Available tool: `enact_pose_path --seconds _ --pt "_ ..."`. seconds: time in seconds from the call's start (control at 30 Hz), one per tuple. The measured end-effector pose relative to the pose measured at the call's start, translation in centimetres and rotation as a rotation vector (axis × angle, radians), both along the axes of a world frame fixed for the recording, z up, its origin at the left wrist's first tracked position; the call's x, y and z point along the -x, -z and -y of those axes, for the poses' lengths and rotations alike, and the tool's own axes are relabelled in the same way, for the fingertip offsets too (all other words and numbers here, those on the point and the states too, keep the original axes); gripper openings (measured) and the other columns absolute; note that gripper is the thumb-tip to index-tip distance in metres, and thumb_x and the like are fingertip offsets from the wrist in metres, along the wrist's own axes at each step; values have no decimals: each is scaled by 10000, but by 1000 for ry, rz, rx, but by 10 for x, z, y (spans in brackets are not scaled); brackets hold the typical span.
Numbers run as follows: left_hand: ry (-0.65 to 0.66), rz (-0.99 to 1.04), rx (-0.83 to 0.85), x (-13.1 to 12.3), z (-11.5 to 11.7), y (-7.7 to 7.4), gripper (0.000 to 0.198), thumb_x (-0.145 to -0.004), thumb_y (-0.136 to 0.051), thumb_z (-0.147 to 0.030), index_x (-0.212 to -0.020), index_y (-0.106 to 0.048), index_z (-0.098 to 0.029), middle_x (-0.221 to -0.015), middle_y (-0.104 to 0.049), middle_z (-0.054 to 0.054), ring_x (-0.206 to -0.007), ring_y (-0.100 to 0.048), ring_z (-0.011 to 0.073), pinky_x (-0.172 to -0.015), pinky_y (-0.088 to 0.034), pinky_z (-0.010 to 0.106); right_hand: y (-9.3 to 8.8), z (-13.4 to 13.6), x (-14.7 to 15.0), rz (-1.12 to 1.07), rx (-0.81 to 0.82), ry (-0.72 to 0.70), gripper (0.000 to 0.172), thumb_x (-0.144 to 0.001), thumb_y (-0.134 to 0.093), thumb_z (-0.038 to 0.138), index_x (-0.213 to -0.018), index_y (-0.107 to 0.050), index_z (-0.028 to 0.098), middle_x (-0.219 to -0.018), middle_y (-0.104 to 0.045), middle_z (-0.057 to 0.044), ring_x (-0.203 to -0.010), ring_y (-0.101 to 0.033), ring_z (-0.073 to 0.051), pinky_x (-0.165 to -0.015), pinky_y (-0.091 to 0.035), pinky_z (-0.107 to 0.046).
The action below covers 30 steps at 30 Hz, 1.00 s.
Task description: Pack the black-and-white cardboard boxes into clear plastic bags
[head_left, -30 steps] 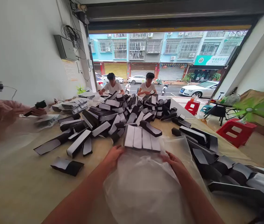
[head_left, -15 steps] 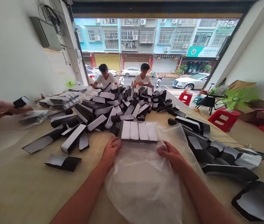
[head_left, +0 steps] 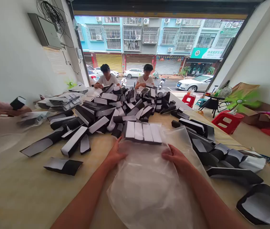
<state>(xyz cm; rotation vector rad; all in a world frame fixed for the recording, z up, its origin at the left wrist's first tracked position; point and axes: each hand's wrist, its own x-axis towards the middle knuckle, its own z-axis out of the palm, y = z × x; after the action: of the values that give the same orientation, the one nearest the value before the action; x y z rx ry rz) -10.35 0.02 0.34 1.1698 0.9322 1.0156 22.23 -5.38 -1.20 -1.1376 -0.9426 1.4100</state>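
The loose piece that had rested across the far right corner of the row of black-and-white pieces (head_left: 142, 132) a second earlier was gone from there, which left the row's four white faces uncovered, side by side at the far end of the clear plastic bag (head_left: 146, 187), seemingly inside it. The left hand (head_left: 114, 155) pinched the bag's left edge between thumb and fingers, and the right hand (head_left: 176, 156) pinched its right edge, just nearer than the row, with a heap of similar pieces (head_left: 99, 124) beyond on the table (head_left: 25, 194).
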Motion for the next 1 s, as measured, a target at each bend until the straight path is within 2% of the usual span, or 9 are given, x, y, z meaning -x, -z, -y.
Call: enact_pose_path --seconds 0.1,0.2,0.37,0.53,0.63,0.77,1.0 --pt "19 -34 4 0 1 -2 1108 -640 -783 -164 -1564 -178 -259 -1470 -495 132 -1176 -590 259 -806 -546 273 3 0 -3 -27 -25 68 680 -553 -933 285 -1150 -608 257 -881 -726 3 -804 -686 -188 -739 -556 -296" --pt "33 7 -10 1 3 -2 1108 -656 -769 -173 -1572 -153 -269 -1480 -480 129 -1194 -577 264 -835 -545 285 3 1 -5 -31 -22 128 680 -526 -943 295 -1125 -624 267 -928 -731 0 -840 -687 -190 -753 -559 -288" --pt "121 54 -26 4 6 -1 1103 -667 -769 -175 -1571 -153 -315 -1455 -510 122 -1037 -647 231 -813 -549 301 2 3 -5 -12 -4 80 666 -576 -918 350 -1168 -621 284 -1012 -737 -19 -871 -699 -221 -746 -572 -325" --pt "135 10 -41 2 10 -6 1082 -666 -714 -117 -1570 -161 -338 -1467 -509 122 -911 -661 170 -754 -541 254 1 6 -2 12 -56 93 745 -534 -932 330 -1200 -601 283 -1043 -739 -32 -918 -694 -233 -795 -561 -348" --pt "103 -3 -44 -1 12 -10 1119 -635 -710 -81 -1573 -152 -328 -1488 -490 116 -1019 -650 184 -829 -531 244 -4 8 1 -10 -69 123 781 -534 -922 310 -1236 -580 311 -1092 -733 -26 -934 -688 -226 -802 -555 -344" --pt "84 27 -40 -2 13 -11 1107 -640 -708 -78 -1575 -159 -302 -1497 -482 127 -1145 -615 223 -880 -521 249 -10 11 4 -27 -56 84 826 -564 -888 279 -1312 -541 323 -1172 -707 -37 -996 -680 -251 -810 -556 -356" --pt "129 16 -64 1 8 -1 1121 -653 -637 -28 -1578 -89 -345 -1559 -404 101 -1303 -528 242 -963 -489 280 -8 14 3 -49 -84 -1 953 -607 -774 139 -1451 -402 378 -985 -715 11 -816 -655 -171 -682 -525 -268"
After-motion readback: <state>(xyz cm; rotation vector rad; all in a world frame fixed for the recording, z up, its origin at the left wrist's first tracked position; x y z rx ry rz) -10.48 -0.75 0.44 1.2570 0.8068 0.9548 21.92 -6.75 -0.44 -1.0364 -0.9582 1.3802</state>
